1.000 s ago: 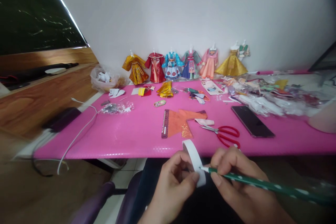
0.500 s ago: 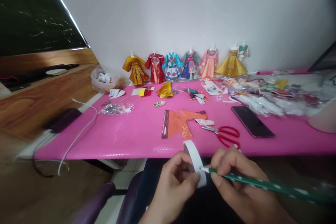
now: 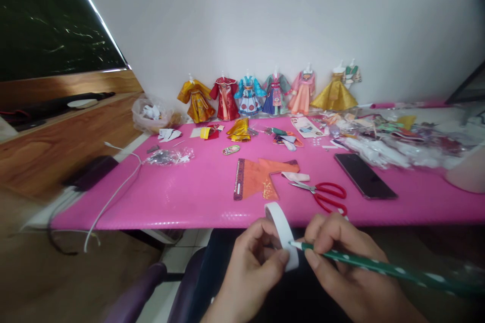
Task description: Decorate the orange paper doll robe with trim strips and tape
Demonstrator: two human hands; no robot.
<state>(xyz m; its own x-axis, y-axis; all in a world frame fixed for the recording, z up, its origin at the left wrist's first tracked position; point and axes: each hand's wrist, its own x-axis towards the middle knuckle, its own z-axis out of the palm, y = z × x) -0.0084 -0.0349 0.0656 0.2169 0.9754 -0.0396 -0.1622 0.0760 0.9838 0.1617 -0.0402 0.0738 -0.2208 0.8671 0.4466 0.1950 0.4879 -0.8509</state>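
Note:
My left hand [image 3: 257,257] grips a roll of white tape [image 3: 282,237] at its lower edge, just in front of the table's front edge. Between the fingers of my right hand [image 3: 341,252] is a green pencil with white dots [image 3: 379,265]. The pencil's tip touches or nearly touches the outside of the roll. Beyond the hands, an orange cloth garment piece [image 3: 253,176] lies flat on the pink table [image 3: 170,202]. Red-handled scissors [image 3: 326,194] lie to its right, partly open, beside a small pale piece of cloth [image 3: 295,176].
A black phone [image 3: 366,175] lies right of the scissors. Several small dresses [image 3: 248,95] stand along the wall. Plastic bags of cloth pieces [image 3: 394,141] fill the back right. At the left are a white cable [image 3: 121,189] and a bag [image 3: 151,113].

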